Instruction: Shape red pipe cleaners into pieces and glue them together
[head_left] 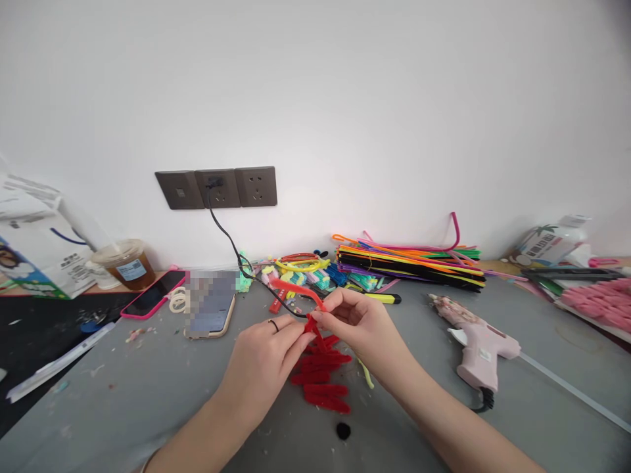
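Observation:
Both hands meet at the middle of the grey table, pinching one red pipe cleaner whose loose end sticks up and to the left. My left hand, with a dark ring on a finger, is closed on its lower part. Thumb and fingertips of my right hand press together on it just above. Exactly how it is bent between the fingertips is hidden. Several short red pipe cleaner pieces lie in a zigzag row below the hands. A small black pompom rests nearer to me.
A pink glue gun lies on the right. Behind the hands are a bundle of coloured pipe cleaners and a yellow cutter. Phones and a drink cup stand left. A black cord runs from the wall socket behind my hands.

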`<action>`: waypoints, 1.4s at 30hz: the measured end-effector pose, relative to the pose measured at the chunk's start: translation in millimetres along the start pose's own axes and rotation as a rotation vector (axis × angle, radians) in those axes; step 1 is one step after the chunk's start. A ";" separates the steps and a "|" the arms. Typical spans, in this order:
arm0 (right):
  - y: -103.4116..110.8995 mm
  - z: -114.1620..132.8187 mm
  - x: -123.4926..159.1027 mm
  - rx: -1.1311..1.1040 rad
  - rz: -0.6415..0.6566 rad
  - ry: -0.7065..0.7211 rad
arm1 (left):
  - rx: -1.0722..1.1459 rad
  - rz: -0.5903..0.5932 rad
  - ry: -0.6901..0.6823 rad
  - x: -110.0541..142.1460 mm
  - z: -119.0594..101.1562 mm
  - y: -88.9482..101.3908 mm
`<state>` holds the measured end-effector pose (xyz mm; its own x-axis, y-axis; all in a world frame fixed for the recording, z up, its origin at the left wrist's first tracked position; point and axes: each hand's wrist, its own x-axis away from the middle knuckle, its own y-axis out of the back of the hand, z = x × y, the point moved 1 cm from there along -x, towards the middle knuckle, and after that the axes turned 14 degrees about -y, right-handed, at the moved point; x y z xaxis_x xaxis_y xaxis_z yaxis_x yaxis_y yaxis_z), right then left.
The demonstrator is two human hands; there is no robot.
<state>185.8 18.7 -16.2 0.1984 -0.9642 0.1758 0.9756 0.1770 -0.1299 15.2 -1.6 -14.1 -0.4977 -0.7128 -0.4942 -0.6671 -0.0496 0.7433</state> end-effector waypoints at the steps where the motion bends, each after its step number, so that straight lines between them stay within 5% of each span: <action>1: -0.5 0.1 -0.2 -0.004 -0.003 0.005 | -0.011 0.005 -0.008 0.3 0.2 -0.2; 10: 0.1 -0.9 -2.4 0.006 0.057 0.085 | -0.123 0.057 -0.069 3.7 1.4 -3.4; 19: 10.1 10.9 -3.7 0.065 0.140 0.006 | -0.158 0.074 -0.101 3.5 4.3 -3.6; 31: 24.1 15.5 1.1 -0.067 0.414 -0.114 | 0.132 0.091 -0.117 -4.8 -4.4 3.4; 35: 22.5 14.0 -3.3 -0.120 0.323 -0.089 | 0.058 0.067 -0.192 -4.2 -1.6 4.2; 42: 5.8 2.6 -2.7 -0.247 0.047 -0.113 | -0.410 -0.029 -0.396 -2.1 4.7 4.9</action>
<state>191.2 22.8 -14.9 0.2658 -0.9254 0.2703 0.9154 0.1543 -0.3717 10.4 3.0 -11.5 -0.7047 -0.3947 -0.5895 -0.4529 -0.3893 0.8021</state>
